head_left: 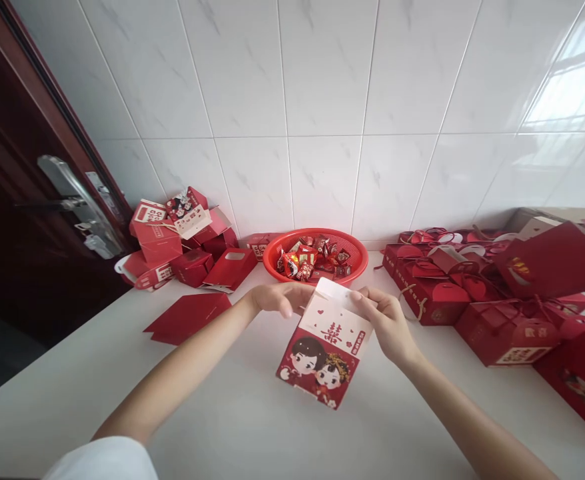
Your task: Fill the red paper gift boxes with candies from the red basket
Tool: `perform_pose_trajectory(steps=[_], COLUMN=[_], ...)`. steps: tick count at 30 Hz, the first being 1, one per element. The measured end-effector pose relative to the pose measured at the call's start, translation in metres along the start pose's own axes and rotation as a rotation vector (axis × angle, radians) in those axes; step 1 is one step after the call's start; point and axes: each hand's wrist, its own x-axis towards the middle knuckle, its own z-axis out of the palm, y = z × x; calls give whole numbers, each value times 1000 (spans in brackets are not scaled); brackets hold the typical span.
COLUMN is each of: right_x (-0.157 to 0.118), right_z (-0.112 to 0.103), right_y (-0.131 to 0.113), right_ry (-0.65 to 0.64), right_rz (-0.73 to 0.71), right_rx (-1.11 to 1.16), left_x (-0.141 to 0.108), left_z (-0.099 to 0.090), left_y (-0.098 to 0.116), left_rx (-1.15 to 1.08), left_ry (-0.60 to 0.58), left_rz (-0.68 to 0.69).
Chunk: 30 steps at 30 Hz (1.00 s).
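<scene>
A red and cream cardboard box [322, 347] with two cartoon figures and a red character hangs tilted above the white table. My right hand [383, 319] grips its upper right edge, thumb on the pale top flap. At the box's upper left is my left hand [283, 298], thumb apart from the other fingers, whose tips pass behind the box; whether they touch it is hidden. Just beyond my hands stands a red plastic basket [359, 261] holding wrapped candies [306, 256].
A pile of red boxes [158, 241] lies at the left near a dark door [27, 167]. Flat red card [188, 319] rests before it. Many red gift boxes [430, 290] fill the right side. A tiled wall [322, 87] closes the back.
</scene>
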Motion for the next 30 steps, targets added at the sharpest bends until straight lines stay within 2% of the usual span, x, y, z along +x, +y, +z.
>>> perform_pose_trajectory(steps=[2, 5, 7, 10, 14, 17, 20, 22, 25, 30], right_x=[0, 3, 6, 10, 15, 16, 18, 21, 31, 66], right_z=[-1, -2, -1, 2, 7, 8, 7, 4, -2, -16], right_y=[3, 3, 3, 6, 15, 20, 21, 19, 13, 2], right_ry=[48, 58, 29, -30, -92, -106, -93, -110, -127, 13], right_rz=[-110, -279, -325, -280, -97, 30, 94, 93, 16, -129], right_rx=[-202, -418, -444, -400, -256, -178, -137, -127, -166, -208], left_x=[0, 0, 0, 1, 2, 3, 3, 2, -4, -16], left_z=[10, 28, 38, 44, 45, 45, 45, 44, 40, 26], left_y=[9, 21, 24, 19, 4, -4, -6, -4, 2, 13], left_rx=[-134, -116, -45, -12, -66, -147, -182, -199, -170, 30], left_ry=[-8, 215, 286, 302, 329, 334, 335, 329, 335, 394], left_rz=[-43, -33, -28, -52, -120, -162, -161, -162, -150, -82])
